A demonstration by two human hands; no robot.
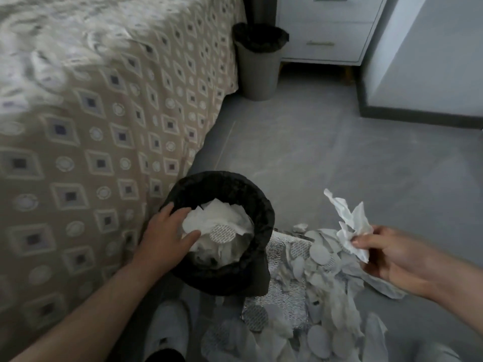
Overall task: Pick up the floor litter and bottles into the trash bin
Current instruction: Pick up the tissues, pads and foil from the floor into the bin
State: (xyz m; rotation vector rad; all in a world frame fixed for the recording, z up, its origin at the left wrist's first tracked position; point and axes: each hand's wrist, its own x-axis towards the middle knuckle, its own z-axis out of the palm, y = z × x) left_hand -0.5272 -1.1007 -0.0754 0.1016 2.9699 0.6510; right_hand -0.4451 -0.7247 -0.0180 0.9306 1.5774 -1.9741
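Beside the bed [91, 126], a litter pile [313, 296] lies on the floor [339, 152] against the black-lined trash bin [258, 205]. My left hand [167, 231] rests on its rim, fingers straight. My right hand [392, 254] pinches a crumpled tissue [352, 223] right of the bin. I judge it light and soft; any bunched fold gives hold.

The left hand [167, 231] is stretched forward, fingers straight, while the right hand [392, 254] pinches a crumpled tissue [350, 218].

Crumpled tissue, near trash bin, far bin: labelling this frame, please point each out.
crumpled tissue [351, 220]: head view, its white middle.
near trash bin [264, 212]: head view, black-lined right rim.
far bin [257, 74]: head view, grey side wall.
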